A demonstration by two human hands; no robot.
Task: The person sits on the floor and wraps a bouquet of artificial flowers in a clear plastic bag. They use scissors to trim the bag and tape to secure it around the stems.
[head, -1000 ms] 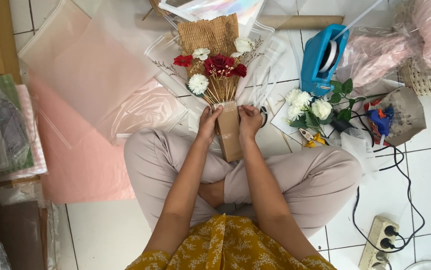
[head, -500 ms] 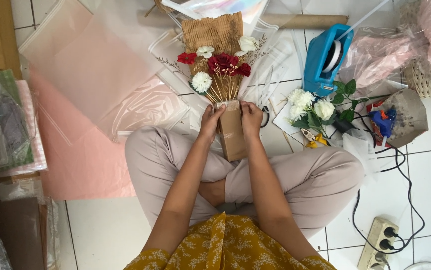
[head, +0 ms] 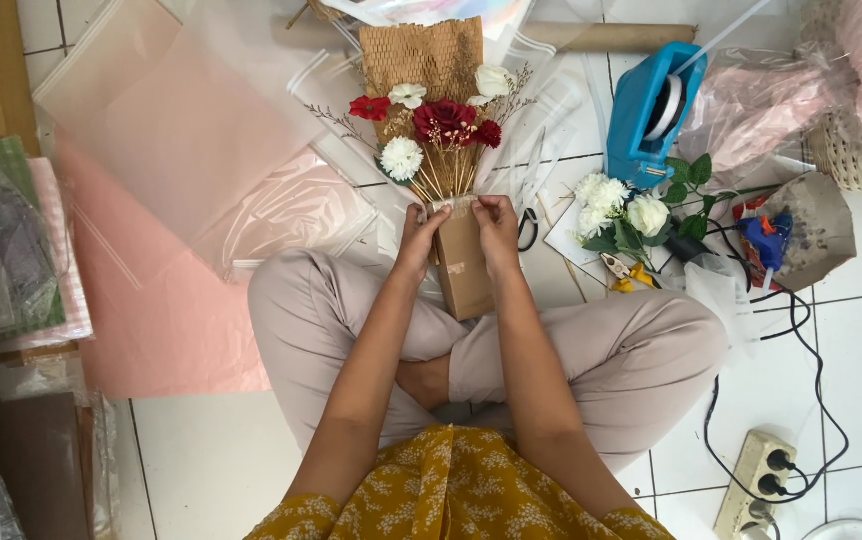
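Entry, head view. The small bouquet of red and white artificial flowers on straw-coloured stems [head: 435,140] lies on the floor in front of my crossed legs, its stems wrapped in a brown kraft-paper sleeve [head: 463,268] that points back toward my lap. Behind the blooms sits a sheet of brown honeycomb paper [head: 421,55].

Left hand [head: 418,235]: fingers curled, pinching the sleeve's top left edge where the stems come out. Right hand [head: 498,225]: likewise closed, pinching the top right edge. Both grip the same collar of the sleeve (something pale seems to run across it between the fingertips, possibly tape, too small to tell).

Change since half a second ago: little. Hands and bouquet sit where they were, only the fingers have edged nearer each other at the collar. I read this as fine work on the wrap mouth under way, not finished.

Outward: black-handled scissors [head: 528,228] just beside the right hand; a bunch of white flowers with green leaves [head: 626,212] further right; a blue tape dispenser [head: 651,110] holding a white roll; a woven basket [head: 856,160] at the right edge with pink wrapping in it; pink translucent sheets [head: 161,300] to the left; a white power strip [head: 756,480] with plugs in it.
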